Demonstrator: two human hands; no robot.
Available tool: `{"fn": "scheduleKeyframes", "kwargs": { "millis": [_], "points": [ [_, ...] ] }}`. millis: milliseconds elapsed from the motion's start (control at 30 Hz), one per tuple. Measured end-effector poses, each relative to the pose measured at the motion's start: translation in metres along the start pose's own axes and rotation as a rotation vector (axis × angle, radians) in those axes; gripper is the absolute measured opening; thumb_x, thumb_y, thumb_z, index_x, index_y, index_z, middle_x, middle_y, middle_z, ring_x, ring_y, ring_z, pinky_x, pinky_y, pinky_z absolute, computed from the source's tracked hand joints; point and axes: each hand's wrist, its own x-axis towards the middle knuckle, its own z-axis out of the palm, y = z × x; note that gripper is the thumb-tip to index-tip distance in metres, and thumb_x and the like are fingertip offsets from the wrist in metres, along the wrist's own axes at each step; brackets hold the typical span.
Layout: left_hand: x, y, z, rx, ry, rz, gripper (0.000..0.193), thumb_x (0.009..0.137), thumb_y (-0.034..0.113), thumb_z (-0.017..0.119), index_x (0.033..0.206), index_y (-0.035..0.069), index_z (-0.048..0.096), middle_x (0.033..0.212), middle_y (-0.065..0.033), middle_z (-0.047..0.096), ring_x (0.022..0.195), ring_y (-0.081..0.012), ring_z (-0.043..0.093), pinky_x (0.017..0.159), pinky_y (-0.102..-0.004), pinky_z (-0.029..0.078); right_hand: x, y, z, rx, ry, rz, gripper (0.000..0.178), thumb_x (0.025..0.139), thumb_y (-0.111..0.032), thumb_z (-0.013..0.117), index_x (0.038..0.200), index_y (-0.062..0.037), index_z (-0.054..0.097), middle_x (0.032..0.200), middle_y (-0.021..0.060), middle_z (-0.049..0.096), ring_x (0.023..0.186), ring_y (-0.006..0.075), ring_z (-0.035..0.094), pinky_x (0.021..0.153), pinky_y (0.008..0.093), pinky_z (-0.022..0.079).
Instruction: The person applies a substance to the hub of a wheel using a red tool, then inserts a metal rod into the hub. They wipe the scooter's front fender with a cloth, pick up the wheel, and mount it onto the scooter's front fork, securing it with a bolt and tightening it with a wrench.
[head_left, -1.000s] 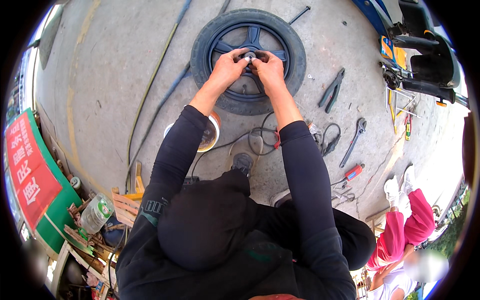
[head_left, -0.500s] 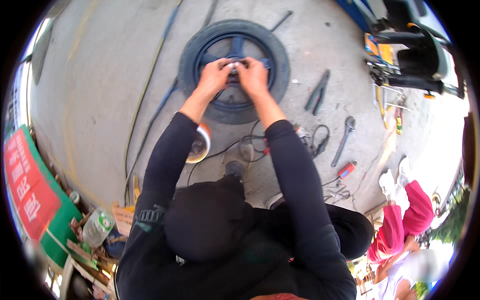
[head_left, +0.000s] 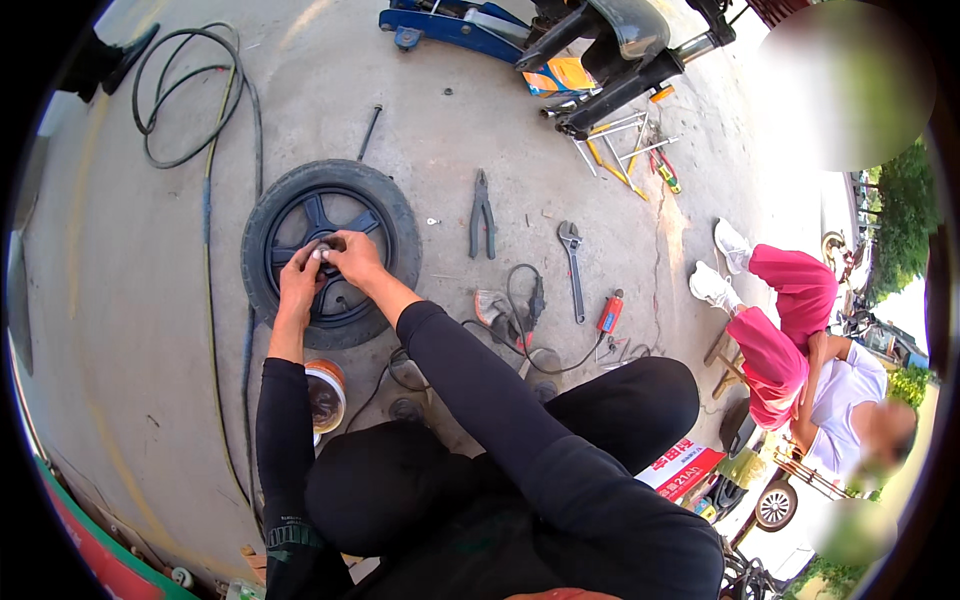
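Observation:
A black wheel with a tyre [head_left: 398,205] lies flat on the concrete, its dark spokes showing. Both my hands meet over its hub. My left hand [head_left: 298,282] has its fingers bent in a pinch at the hub's near left side. From the right, my right hand [head_left: 354,258] closes its thumb and fingers on the same spot. Something small and pale shows between the fingertips, too covered to name. The hub itself is mostly hidden under the fingers. By my left forearm stands a white and orange bucket [head_left: 328,395] with dark contents.
Right of the wheel lie pliers [head_left: 482,215], an adjustable wrench [head_left: 573,272] and a red tool with a cable [head_left: 610,312]. Beyond the tyre is a long bolt [head_left: 371,132]. Hoses [head_left: 208,250] run along the left. A seated person [head_left: 800,340] is at right.
My view has swung to the right, so the wheel appears farther left and lower. Both hands remain at the hub, with fingers still closed together.

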Motion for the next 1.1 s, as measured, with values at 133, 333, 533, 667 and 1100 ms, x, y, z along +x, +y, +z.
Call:
{"fn": "scheduleKeyframes", "kwargs": {
  "millis": [133,333,533,667,1100],
  "points": [
    [-0.006,-0.002,-0.013,-0.046,-0.151,0.033,0.043,0.103,0.016,0.055,0.145,0.008,0.053,0.120,-0.0015,0.065,0.091,-0.0049,0.057,0.077,-0.0203,0.048,-0.001,-0.001,0.011,-0.022,0.012,0.023,0.033,0.087,-0.003,0.072,0.119,0.0030,0.068,0.096,0.0096,0.071,0.086,0.0165,0.066,0.078,0.0318,0.053],
    [-0.012,-0.001,-0.001,-0.178,-0.076,-0.050,0.043,0.103,0.012,0.054,0.146,0.008,0.052,0.116,-0.0007,0.062,0.084,-0.0048,0.053,0.071,-0.0211,0.048,0.001,0.011,0.013,0.074,0.024,0.049,0.032,0.088,0.002,0.068,0.119,0.0035,0.067,0.096,0.0072,0.070,0.083,0.0143,0.063,0.074,0.0312,0.052],
    [0.002,-0.028,0.002,-0.061,0.043,0.115,0.037,0.104,0.016,0.055,0.139,0.006,0.060,0.116,-0.0032,0.060,0.088,-0.0081,0.055,0.072,-0.0245,0.050,-0.008,0.000,0.007,0.086,-0.012,0.098,0.032,0.087,0.001,0.069,0.119,0.0028,0.067,0.091,0.0053,0.068,0.080,0.0122,0.060,0.072,0.0303,0.050],
    [-0.002,-0.033,0.006,-0.033,0.074,0.167,0.036,0.105,0.017,0.054,0.138,0.006,0.061,0.115,-0.0051,0.058,0.095,-0.0109,0.060,0.078,-0.0260,0.052,-0.011,-0.005,0.004,0.077,-0.039,0.054,0.032,0.087,0.000,0.069,0.118,0.0034,0.066,0.088,0.0042,0.066,0.079,0.0110,0.059,0.072,0.0293,0.050],
    [0.015,-0.039,0.006,-0.235,0.053,0.147,0.034,0.106,0.021,0.053,0.134,0.006,0.062,0.122,-0.0058,0.065,0.098,-0.0139,0.066,0.080,-0.0276,0.056,0.004,-0.007,-0.003,0.321,-0.117,0.157,0.025,0.095,-0.012,0.066,0.115,0.0027,0.068,0.094,0.0065,0.070,0.076,0.0126,0.064,0.068,0.0276,0.053]
  ]
}}
